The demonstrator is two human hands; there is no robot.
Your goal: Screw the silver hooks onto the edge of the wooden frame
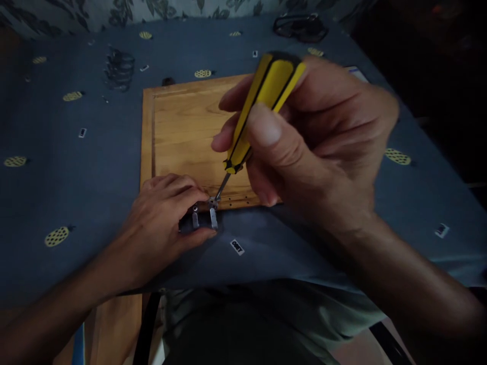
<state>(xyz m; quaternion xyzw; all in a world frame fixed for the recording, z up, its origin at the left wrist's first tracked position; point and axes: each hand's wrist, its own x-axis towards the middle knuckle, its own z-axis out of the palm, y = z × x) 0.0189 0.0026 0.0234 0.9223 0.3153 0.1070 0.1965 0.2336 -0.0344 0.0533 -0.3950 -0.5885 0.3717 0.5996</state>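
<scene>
My right hand (331, 137) grips a yellow-and-black screwdriver (276, 78) by its handle. The shaft slants down to the left, and its tip meets the screw area of a metal hook (213, 218) at the near edge of a wooden board (182, 126). Bent around that edge, my left hand (160, 218) steadies the hook between fingertips and thumb. A second metal hook (195, 218) sits just left of the first, partly covered by my fingers. Several small dark holes (230, 199) run along the board's near edge to the right.
Several metal hooks (119, 68) lie in a group at the upper left of the blue patterned tablecloth (45, 197). A tiny screw-like piece (105, 99) lies below them. Dark eyewear (300, 26) rests at the back right. A small dark item (168, 81) touches the board's far edge.
</scene>
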